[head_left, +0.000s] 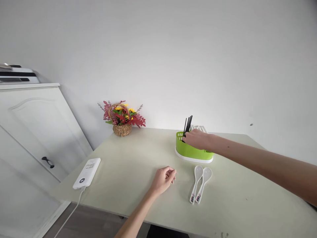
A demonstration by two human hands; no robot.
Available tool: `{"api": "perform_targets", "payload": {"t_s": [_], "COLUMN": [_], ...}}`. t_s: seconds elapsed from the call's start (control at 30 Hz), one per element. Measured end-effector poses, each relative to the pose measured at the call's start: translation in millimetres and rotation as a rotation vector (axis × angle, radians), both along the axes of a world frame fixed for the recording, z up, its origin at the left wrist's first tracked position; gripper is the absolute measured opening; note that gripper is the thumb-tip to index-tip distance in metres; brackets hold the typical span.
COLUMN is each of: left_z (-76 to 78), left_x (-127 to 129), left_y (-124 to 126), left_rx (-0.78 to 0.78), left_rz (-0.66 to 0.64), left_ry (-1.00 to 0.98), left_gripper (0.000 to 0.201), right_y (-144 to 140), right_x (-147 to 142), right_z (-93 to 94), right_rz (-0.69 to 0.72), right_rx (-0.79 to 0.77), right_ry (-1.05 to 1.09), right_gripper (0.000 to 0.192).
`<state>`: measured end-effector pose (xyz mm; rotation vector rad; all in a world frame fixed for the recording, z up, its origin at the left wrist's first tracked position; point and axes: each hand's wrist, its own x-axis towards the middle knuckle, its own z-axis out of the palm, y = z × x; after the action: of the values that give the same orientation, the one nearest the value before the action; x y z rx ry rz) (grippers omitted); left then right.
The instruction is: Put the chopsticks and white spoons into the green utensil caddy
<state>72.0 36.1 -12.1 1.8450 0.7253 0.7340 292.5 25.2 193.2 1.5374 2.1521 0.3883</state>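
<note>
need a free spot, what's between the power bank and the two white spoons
Only the left hand, loosely curled on the table; otherwise bare tabletop from power bank to spoons, head view.

— What sort of place was it?

— A home, by the look of it, likely a dining corner. A pale table (138, 155) stood against a plain white wall.

— What showed that?

— Just past the right hand's fingers (189, 138) sat a green cutlery holder (190, 152) with black chopsticks (188, 125) upright in it. Two white soup spoons (199, 183) lay just right of the left hand's curled fingers (170, 173). Well beyond those fingers stood a wicker basket of artificial flowers (122, 119), and far to their left a white panelled cabinet (32, 125). A white power bank (87, 173) lay near the table's left edge.
</note>
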Motion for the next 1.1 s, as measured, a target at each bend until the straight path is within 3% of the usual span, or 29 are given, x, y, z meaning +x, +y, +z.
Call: {"api": "perform_targets", "payload": {"t_s": [0.3,0.6,0.7,0.8,0.9,1.1], "left_z": [0.2,1.3,2.4,4.0,4.8,2.3], "left_x": [0.2,0.1,0.0,-0.3,-0.4,0.6], "left_y": [0.4,0.5,0.0,-0.4,-0.4,0.8], "left_rx": [-0.005,-0.007,-0.01,0.005,0.017,0.019], "left_rz": [0.006,0.006,-0.002,-0.006,-0.017,-0.03], "left_ry": [0.003,0.006,0.0,0.011,0.021,0.007], "left_gripper": [0.041,0.043,0.042,0.042,0.041,0.041], "right_y": [0.3,-20.3,-32.4,-53.7,-79.3,-109.2], "right_x": [-5.2,9.6,16.3,22.2,31.9,61.4], "right_z": [-7.9,16.4,14.2,-8.1,-44.2,-104.0], "right_rz": [0.005,-0.003,-0.02,-0.024,-0.029,-0.035], "right_rx": [-0.003,0.088,0.085,0.034,-0.034,-0.033], "right_ry": [-0.046,0.045,0.092,0.141,0.149,0.117], "right_gripper": [0.025,0.02,0.021,0.023,0.021,0.063]}}
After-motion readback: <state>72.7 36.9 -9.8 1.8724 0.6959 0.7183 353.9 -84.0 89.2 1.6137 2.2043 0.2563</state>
